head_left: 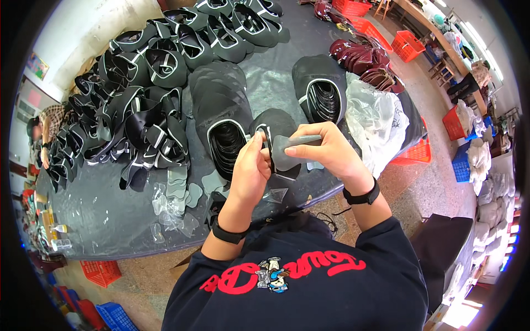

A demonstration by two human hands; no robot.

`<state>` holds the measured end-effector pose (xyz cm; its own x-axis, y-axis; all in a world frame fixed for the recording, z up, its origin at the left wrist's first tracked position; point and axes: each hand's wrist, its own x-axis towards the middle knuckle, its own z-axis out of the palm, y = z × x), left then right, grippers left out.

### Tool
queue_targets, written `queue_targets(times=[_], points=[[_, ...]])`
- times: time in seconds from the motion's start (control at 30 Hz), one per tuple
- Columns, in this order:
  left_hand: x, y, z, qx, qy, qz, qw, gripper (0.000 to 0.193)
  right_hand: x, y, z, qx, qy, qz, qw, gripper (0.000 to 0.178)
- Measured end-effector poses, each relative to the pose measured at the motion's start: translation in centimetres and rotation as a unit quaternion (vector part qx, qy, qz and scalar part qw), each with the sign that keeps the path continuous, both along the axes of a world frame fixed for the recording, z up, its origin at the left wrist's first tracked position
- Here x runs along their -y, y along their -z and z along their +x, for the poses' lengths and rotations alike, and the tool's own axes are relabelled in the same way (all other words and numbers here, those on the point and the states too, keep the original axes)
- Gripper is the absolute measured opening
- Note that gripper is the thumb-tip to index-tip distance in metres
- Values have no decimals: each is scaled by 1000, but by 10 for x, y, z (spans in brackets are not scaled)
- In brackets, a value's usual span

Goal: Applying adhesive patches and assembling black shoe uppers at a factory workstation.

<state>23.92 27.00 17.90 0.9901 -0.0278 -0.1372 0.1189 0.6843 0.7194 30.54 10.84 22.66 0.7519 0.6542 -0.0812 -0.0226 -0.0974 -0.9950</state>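
Observation:
Both my hands are over the near edge of the table, at a black shoe upper [274, 118] with a pale edging. My left hand [251, 165] pinches the upper's edge between thumb and fingers. My right hand [329, 150] grips a thin grey curved stiffener piece [285, 156] that lies against the upper's near side. Left of my left hand, a stack of nested black uppers [220, 94] stands with its opening toward me. Another nested stack [319, 74] sits beyond my right hand. Several loose grey stiffener pieces [178, 185] lie left of my left wrist.
Many black uppers [165, 60] heap over the left and far table [105, 220]. Dark red shiny pieces [364, 58] and clear plastic bags [375, 116] lie at the right. Red crates [408, 47] stand on the floor. A person [52, 124] is at the table's far left.

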Motion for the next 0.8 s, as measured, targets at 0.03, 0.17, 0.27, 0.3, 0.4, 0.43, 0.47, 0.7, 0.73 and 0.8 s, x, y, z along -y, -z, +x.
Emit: queue_targets(times=[0.03, 0.17, 0.27, 0.3, 0.4, 0.43, 0.47, 0.7, 0.73, 0.8], points=[[0, -1, -1, 1, 5, 1, 1000, 40, 0, 0, 0, 1, 0, 0, 1000, 15], [1, -4, -3, 36, 1, -17, 999, 36, -3, 1, -3, -13, 18, -5, 1000, 14], [1, -6, -3, 53, 8, -4, 999, 34, -5, 3, -6, 6, 45, 4, 999, 15], [2, -6, -3, 53, 8, -4, 999, 34, -5, 5, -6, 10, 59, 17, 998, 15], [2, -2, -3, 59, 12, -19, 998, 32, -5, 8, -5, 24, 65, 26, 997, 16], [1, -1, -3, 62, 16, -6, 998, 32, -5, 7, -6, 24, 65, 26, 997, 16], [1, -1, -3, 64, 20, 7, 998, 32, -5, 6, -6, 30, 65, 20, 997, 15], [5, 1, 0, 73, -9, -37, 997, 30, -3, 10, -7, -43, 86, 96, 991, 13], [4, 4, 0, 75, -6, -52, 996, 30, -3, 9, -8, -43, 86, 96, 991, 13], [3, 6, 1, 76, -3, -68, 995, 29, -5, 6, -10, -49, 77, 113, 989, 15]])
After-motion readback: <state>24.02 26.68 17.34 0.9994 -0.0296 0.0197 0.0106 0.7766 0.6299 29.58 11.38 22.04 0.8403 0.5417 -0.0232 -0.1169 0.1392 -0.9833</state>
